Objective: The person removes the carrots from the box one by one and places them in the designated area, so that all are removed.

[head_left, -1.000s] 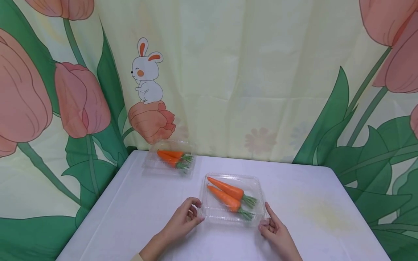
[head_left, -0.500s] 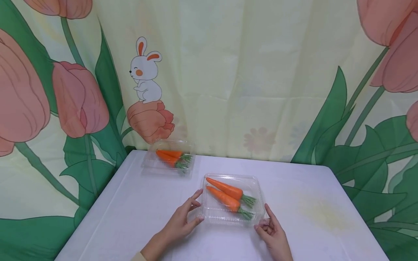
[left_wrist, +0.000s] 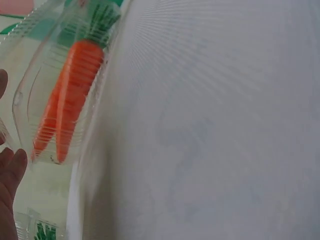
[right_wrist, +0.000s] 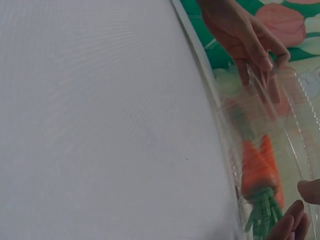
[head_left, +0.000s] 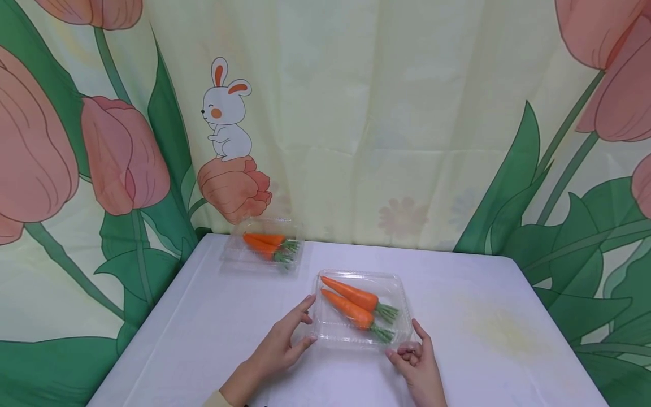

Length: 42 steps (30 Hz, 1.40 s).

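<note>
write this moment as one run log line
left hand: at left edge of near clear box | right hand: at its near right corner | inside: two carrots | far-left box: two more carrots

No readable text, labels or numbers

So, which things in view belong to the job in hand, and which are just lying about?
Seemingly in the job: left hand, right hand, near clear plastic box, near carrot pair inside.

Apparently just there: far clear plastic box, far carrot pair inside, white-covered table, tulip-and-rabbit backdrop.
</note>
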Available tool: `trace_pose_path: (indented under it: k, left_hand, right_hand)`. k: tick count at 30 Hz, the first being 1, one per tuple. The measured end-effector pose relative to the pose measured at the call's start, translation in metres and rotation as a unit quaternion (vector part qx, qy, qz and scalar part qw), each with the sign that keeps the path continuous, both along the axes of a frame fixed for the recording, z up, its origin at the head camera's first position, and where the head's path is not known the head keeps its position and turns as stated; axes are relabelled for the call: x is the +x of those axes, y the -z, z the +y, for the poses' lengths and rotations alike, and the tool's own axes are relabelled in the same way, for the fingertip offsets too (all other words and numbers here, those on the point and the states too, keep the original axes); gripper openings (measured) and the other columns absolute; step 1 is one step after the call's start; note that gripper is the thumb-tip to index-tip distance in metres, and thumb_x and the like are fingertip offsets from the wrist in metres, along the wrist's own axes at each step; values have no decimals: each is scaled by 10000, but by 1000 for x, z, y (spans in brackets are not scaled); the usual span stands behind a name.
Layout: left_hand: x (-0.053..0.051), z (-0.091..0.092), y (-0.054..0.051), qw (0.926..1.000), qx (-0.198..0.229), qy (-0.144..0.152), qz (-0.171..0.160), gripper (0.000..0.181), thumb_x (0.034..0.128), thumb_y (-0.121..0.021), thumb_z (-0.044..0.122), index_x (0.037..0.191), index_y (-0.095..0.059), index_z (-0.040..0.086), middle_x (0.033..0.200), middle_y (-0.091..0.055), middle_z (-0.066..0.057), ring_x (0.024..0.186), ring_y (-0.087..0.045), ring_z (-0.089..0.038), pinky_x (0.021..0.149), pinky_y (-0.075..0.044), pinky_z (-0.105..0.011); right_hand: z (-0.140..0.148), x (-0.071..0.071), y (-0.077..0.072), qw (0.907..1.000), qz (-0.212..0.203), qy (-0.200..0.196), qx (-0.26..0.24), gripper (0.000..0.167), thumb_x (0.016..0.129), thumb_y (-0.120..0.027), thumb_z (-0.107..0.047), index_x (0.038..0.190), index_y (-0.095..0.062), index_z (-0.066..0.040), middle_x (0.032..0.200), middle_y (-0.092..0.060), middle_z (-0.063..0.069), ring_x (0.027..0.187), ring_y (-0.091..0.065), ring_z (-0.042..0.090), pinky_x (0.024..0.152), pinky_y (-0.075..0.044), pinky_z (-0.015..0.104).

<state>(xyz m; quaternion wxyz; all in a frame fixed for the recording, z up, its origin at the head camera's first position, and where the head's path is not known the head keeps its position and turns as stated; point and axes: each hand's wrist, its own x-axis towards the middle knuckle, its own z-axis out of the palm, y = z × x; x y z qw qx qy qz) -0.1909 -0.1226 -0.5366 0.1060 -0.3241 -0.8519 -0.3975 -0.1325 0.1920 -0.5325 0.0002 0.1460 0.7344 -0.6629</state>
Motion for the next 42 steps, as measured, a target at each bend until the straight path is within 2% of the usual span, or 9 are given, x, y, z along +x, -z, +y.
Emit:
trace_pose_path:
  k: [2,5,9,13,22,30,35,39,42]
  left_hand:
    - [0,-1,-1,9997,-95,43,236,519,958,-750,236,1416,-555,88,1633,-422,-78,1405,-530,-201,1141,-437,-328]
    - [0,-1,-1,9984,-195,129,521,320,964,-744,241,1226,-636,93,1619,-437,-110,1480,-446,-253,1165,-381,-301]
    - [-1,-2,-1,9960,-284,194,824,180,956,-753,237,1055,-649,129,1583,-475,-154,1473,-455,-289,1146,-419,-364]
    - [-1,-3,-1,9954,-322,205,877,174,951,-759,240,1037,-663,123,1560,-495,-180,1459,-476,-295,1124,-447,-398]
    - [-2,-4,-1,9947,-207,259,975,193,967,-743,242,1099,-675,118,1549,-499,-208,1457,-475,-305,1158,-406,-308]
    - [-2,-4,-1,9947,-196,230,980,183,948,-763,213,1061,-673,100,1550,-501,-194,1452,-479,-321,1098,-482,-444]
    - [-1,-3,-2,9956,-140,264,884,172,961,-749,229,1054,-657,117,1562,-493,-173,1458,-474,-305,1128,-452,-378]
    - [-2,-3,-2,9957,-104,281,879,168,962,-749,231,1060,-655,133,1557,-501,-173,1459,-474,-295,1147,-423,-338]
    - [-3,-4,-1,9946,-115,286,988,172,952,-760,222,1054,-656,129,1545,-513,-182,1452,-483,-301,1137,-437,-355]
  right_hand:
    - [-1,0,0,10000,11,30,47,996,891,-781,-21,1640,-127,-76,959,-567,20,787,-595,33,696,-540,196]
    - [-2,1,-1,10000,20,80,38,1004,876,-790,-7,1631,-132,-75,945,-561,12,774,-586,33,688,-539,195]
    - [-5,3,-3,9999,23,137,-5,1027,861,-805,-16,1624,-121,-86,947,-536,5,769,-551,26,688,-521,180]
    - [-8,3,-3,9999,13,125,65,1052,861,-819,-51,1624,-96,-91,963,-501,12,778,-517,24,701,-502,163]
    - [-6,1,1,9996,-99,137,225,974,899,-786,-78,1609,-120,-99,970,-522,16,824,-516,26,729,-492,153]
    - [-15,0,-1,9975,-375,288,520,1089,858,-842,-171,1611,-58,-110,1008,-438,37,896,-446,155,713,-443,210]
    - [-16,-1,-2,9913,-521,433,1126,911,933,-738,-204,1585,-114,-80,989,-445,49,921,-418,200,682,-411,236]
    - [-14,0,-2,9907,-275,460,1249,730,1008,-617,-155,1566,-158,-53,1151,-578,140,936,-488,162,704,-457,211]
    - [-13,1,1,9921,-42,476,1163,626,1047,-534,-117,1556,-179,-35,1296,-587,217,958,-514,133,735,-467,197]
